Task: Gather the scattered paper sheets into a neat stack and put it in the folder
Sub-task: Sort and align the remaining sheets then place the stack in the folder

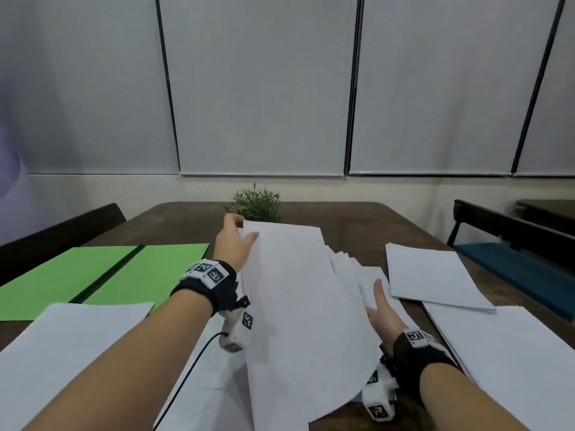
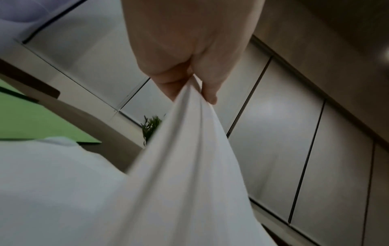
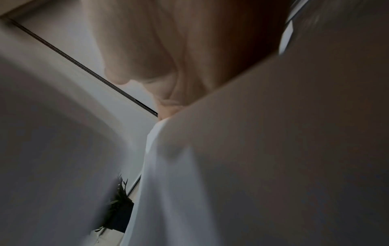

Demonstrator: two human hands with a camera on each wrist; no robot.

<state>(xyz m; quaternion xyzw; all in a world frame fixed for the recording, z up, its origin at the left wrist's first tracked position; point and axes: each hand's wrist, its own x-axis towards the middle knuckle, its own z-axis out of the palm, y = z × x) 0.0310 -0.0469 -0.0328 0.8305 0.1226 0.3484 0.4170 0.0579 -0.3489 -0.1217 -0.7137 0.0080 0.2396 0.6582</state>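
Observation:
A bunch of white paper sheets (image 1: 298, 300) is raised off the wooden table (image 1: 357, 222), fanned and uneven. My left hand (image 1: 245, 231) pinches its far left corner, thumb on top; the left wrist view shows the fingers closed on the gathered sheets (image 2: 179, 166). At the bunch's right edge my right hand (image 1: 378, 303) holds it with the thumb on top and the fingers hidden under the paper (image 3: 273, 158). The open green folder (image 1: 93, 275) lies flat at the left. Loose sheets lie at front left (image 1: 62, 353), right (image 1: 435, 275) and front right (image 1: 513, 353).
A small potted plant (image 1: 256, 205) stands at the table's far edge, just behind the raised sheets. A dark chair back (image 1: 62, 231) is at the left. A bench with a blue cushion (image 1: 513, 269) runs along the right side.

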